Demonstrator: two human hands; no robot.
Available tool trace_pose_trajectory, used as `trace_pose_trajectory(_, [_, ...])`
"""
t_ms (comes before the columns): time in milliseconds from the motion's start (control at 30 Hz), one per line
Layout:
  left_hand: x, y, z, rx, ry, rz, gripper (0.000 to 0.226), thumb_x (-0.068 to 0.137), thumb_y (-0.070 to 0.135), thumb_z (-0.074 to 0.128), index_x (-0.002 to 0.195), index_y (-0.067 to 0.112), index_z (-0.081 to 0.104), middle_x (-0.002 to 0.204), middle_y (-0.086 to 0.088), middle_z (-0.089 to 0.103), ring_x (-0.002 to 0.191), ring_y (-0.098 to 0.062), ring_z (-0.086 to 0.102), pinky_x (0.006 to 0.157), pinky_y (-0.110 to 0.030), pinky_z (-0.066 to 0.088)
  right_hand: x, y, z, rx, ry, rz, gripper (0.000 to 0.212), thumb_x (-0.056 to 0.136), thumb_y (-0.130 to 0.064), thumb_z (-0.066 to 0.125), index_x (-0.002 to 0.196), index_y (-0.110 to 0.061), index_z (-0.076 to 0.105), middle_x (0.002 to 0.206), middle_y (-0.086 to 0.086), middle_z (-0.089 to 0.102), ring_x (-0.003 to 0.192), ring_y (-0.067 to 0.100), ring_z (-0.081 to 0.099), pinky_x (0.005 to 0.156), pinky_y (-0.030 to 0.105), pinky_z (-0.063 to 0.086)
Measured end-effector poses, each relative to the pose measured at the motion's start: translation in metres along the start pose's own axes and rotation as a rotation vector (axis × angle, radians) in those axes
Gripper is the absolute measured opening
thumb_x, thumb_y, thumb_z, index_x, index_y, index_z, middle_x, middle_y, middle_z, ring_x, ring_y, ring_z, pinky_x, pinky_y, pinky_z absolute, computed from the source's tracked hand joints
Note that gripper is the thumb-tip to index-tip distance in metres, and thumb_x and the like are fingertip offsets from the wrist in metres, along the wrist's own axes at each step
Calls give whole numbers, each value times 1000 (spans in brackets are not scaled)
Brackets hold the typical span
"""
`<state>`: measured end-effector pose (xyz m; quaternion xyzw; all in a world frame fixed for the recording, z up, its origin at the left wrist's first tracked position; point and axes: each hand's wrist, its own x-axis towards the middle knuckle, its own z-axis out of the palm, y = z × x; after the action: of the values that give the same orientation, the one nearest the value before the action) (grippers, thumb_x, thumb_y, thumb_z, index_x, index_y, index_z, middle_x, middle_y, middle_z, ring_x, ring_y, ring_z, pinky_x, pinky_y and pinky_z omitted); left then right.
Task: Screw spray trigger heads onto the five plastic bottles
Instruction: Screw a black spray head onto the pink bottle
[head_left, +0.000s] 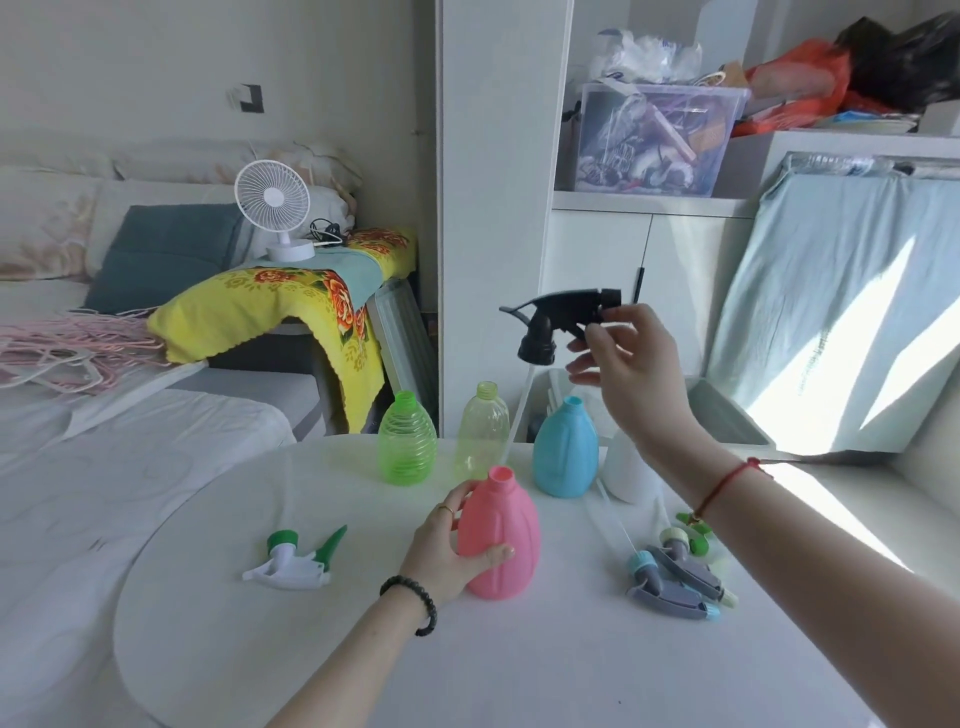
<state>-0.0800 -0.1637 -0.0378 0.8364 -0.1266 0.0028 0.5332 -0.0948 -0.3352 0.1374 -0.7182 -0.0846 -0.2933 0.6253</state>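
Head view shows all five bottles bare-necked, none capped yet. Left hand (448, 545) fingers grasp the pink bottle (501, 535) at centre on the surface; right hand (626, 369) fingers pinch a black trigger head (558, 322) above it.

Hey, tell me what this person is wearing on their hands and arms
Both forearms are bare, with no sleeves in view. The left wrist carries a bracelet of dark round beads, and a thin ring sits on a finger of the left hand. The right wrist has a thin red string bracelet.
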Motion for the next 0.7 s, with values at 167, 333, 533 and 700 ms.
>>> trace_pose_trajectory(167, [0,0,-1,5,-1,0,70,65,38,78,116,50,31,128,5,49,114,-17,50,99,-38,44,-9,24,3,-16,0,24,15,91,-6,46,83,-19,44,70,3,60,46,3,56,53,20,52])
trace_pose_trajectory(333, [-1,-1,0,-3,-4,-11,75,64,38,78,124,43,34,129,4,49,114,-17,50,99,-39,44,-26,55,10,-90,-116,125,24,88,-4,50,77,-23,44,75,5,62,57,11,64,57,19,52])
trace_pose_trajectory(533, [0,-1,1,-25,-3,-21,77,64,38,79,127,40,35,129,3,49,115,-18,50,98,-41,45,-41,80,13,-306,-279,183,16,85,-3,51,89,-18,46,77,1,65,72,20,68,62,15,48])
trace_pose_trajectory(700, [0,-2,1,-30,1,-22,73,65,37,78,124,42,36,128,3,49,115,-18,50,99,-42,44,-36,78,7,-471,-375,151,17,80,-6,58,88,-15,46,77,2,65,62,18,69,57,19,50])
